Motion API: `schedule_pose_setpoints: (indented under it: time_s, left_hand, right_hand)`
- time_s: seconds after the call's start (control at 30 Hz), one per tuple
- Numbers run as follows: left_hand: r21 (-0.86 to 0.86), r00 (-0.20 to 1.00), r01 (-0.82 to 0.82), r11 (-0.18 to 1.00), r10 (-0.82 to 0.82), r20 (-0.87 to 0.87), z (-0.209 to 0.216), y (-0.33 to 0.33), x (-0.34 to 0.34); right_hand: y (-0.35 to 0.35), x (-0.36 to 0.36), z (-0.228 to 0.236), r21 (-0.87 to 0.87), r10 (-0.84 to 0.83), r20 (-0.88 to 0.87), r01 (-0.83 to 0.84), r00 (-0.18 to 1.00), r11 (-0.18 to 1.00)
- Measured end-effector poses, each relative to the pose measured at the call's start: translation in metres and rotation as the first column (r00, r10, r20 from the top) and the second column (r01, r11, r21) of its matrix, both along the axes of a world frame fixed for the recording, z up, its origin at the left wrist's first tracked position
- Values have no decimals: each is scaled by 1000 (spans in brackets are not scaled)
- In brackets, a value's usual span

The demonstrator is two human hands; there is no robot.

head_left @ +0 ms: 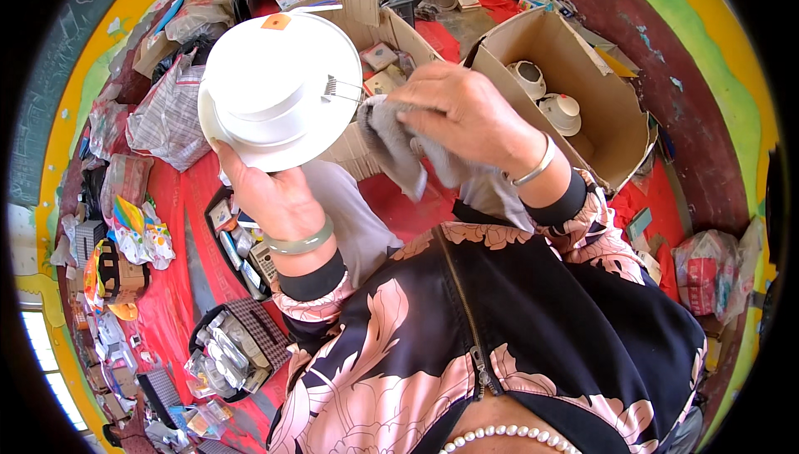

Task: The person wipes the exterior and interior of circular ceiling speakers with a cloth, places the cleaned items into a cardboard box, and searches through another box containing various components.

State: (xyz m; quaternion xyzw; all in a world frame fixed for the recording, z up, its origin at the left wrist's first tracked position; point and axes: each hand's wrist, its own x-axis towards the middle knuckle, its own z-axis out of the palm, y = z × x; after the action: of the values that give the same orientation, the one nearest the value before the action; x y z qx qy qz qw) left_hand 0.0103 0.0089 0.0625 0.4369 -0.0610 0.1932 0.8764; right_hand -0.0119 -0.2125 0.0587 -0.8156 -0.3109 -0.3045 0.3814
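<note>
A white round recessed downlight (287, 113) with a wide rim, a wire spring clip on its side and an orange label is held up at the left. My left hand (270, 200) grips it by the lower edge, thumb on the rim. To its right, my right hand (466, 113) has its fingers closed on a grey cloth (391, 150) that hangs down near the spring clip. Whether the cloth touches the light I cannot tell. Two similar white downlights (562, 114) lie in an open cardboard box (612, 133) to the right.
Another open cardboard box (333, 13) with small packages stands behind the held light. A black bin of fittings (229, 350) and a dark tray of small goods (237, 242) rest on red sheeting (175, 271) at the left. Stuffed plastic bags (171, 113) line the wall.
</note>
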Motion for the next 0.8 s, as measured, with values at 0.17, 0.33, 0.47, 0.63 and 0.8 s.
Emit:
schedule_pose_setpoints:
  time_s: [0.17, 0.33, 0.47, 0.63, 0.8]
  left_hand:
    - [-54, 999, 27, 998, -25, 43, 0, -11, 1]
    - [-80, 998, 44, 996, -40, 50, 1, -10, 0]
    - [-134, 1000, 30, 991, -30, 7, 4, -5, -6]
    - [430, 972, -232, 873, 187, 144, -11, 5, -10]
    - [305, 988, -153, 940, 138, 71, -9, 9, -6]
  right_hand:
    - [39, -13, -3, 130, -204, -38, 208, 978, 969]
    - [35, -8, -1, 342, 42, -240, 44, 970, 939]
    - [7, -11, 3, 590, 467, -661, 21, 587, 807]
    - [-10, -2, -3, 598, 358, -617, 122, 701, 792]
    - [-17, 25, -4, 180, -145, -236, 190, 961, 965]
